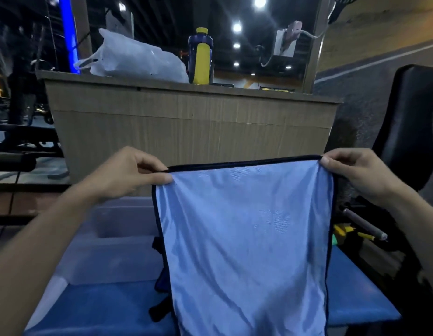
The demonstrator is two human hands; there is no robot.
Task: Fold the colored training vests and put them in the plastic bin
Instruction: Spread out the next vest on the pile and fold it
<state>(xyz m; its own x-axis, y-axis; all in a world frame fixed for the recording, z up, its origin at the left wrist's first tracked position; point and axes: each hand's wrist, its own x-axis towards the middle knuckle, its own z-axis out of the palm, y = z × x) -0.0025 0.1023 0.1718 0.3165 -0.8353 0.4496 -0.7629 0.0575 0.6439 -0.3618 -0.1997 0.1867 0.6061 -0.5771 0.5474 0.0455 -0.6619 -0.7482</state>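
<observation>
The left hand (128, 173) and right hand (351, 173) each pinch a top corner of the light-blue vest (244, 238), which hangs lengthwise toward the person, with the plastic bin (113, 238) just left, nearer the left hand.

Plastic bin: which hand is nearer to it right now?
Left. The left hand pinches the blue vest top corner just above the plastic bin; the right hand pinches the opposite corner, across the vest from it.
</observation>
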